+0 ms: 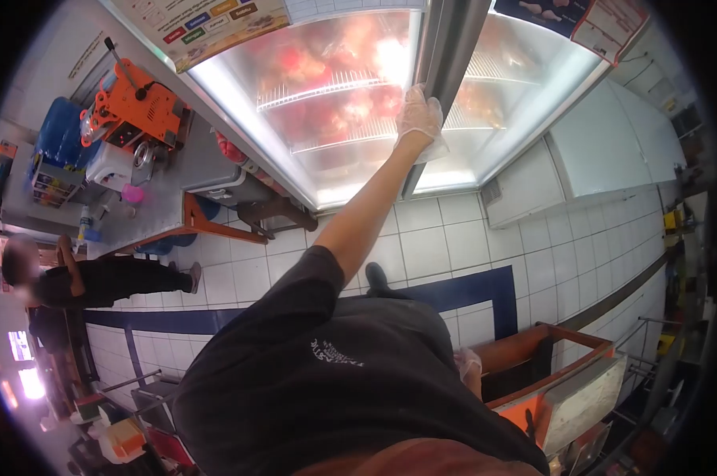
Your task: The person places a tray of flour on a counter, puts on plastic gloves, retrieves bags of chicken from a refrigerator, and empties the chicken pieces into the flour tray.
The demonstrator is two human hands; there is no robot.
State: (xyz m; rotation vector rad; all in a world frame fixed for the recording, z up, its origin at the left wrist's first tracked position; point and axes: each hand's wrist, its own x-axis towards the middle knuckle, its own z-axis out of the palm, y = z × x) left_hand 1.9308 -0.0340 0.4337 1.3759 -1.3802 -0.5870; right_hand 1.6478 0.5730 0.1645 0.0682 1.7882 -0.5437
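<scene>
While another person (61,282) is standing at the far left, an orange machine (144,103) is sitting near the back of the grey desk (156,214), and a small pink thing (131,193) is resting on the desk. Next, a big fridge (247,131) is shining with bright white light, and red bags (319,67), looking blurry, are lying on its wire shelves. At the middle of the fridge, right in front of the person wearing the camera, a grey door bar (461,47) is running up and down. The left hand (420,119), wearing a clear glove, is reaching out to it, and its fingers are curling around the bar and gripping it. Farther right, the right hand (469,363), also wearing a clear glove, is hanging low by the dark shirt (295,381), near a brown wooden frame (517,349); its fingers are partly hiding, so you cannot tell if they are holding anything. Past that, a white chest (612,143) is standing by the wall.
</scene>
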